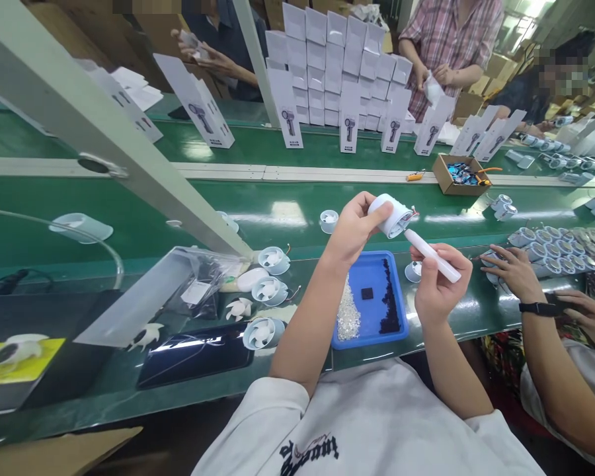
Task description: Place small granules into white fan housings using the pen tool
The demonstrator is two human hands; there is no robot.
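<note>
My left hand (353,223) is closed round a pale blue fan housing (387,215), held tilted above the blue tray (369,342). Thin wires stick out of the housing's open right end. In my right hand (440,284) is a white pen-shaped tool (437,256), gripped between thumb and fingers. Its narrow tip points at the housing's wired end; whether it touches cannot be made out. Below, the tray holds small clear-white pieces (348,315), black bits (390,304) and a black square (367,293). Another fan housing (413,271) stands just right of the tray.
Several fan housings (272,260) and a loose white fan blade (238,309) lie on the left. A slanting metal post (129,132) crosses the left side. At right, a co-worker's hand (515,271) rests by grouped housings (550,250). Boxes (348,122) line the far side.
</note>
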